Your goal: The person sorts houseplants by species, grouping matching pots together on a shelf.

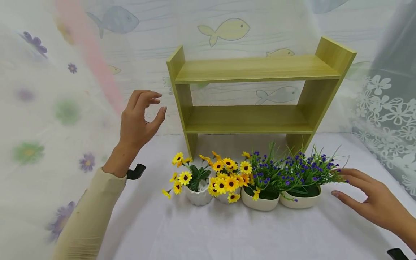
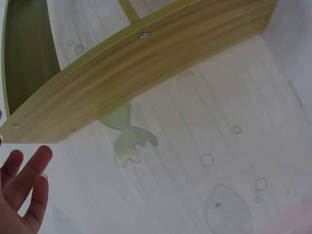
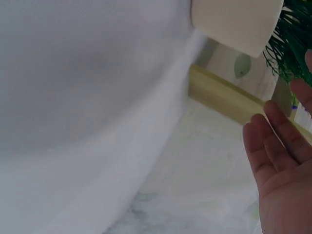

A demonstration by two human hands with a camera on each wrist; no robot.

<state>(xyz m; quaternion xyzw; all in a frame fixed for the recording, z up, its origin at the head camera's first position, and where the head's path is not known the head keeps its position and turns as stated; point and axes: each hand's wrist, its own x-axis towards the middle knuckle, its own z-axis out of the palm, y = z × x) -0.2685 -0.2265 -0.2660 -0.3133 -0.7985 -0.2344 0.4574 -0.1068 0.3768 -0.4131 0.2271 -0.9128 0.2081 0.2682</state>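
My left hand point(image 1: 138, 117) is raised just left of the wooden shelf point(image 1: 248, 119), thumb and fingers apart and nothing between them. In the left wrist view its fingers point(image 2: 30, 180) show beside the shelf's side panel point(image 2: 146, 68). Low on the right, my right hand point(image 1: 373, 198) reaches toward the rightmost purple-flowered plant point(image 1: 303, 173), its fingertips at the outer leaves. That plant stands in an oval cream pot point(image 1: 300, 202). In the right wrist view the right hand's fingers point(image 3: 273, 146) are extended, with the cream pot point(image 3: 234, 22) above them.
Left of that plant, in a row before the shelf, stand another purple-flowered plant point(image 1: 264, 173) and two yellow-flowered plants, one in a white pot point(image 1: 199, 195). A white cloth point(image 1: 208, 234) covers the table. Fish-patterned curtain point(image 1: 156, 21) hangs behind.
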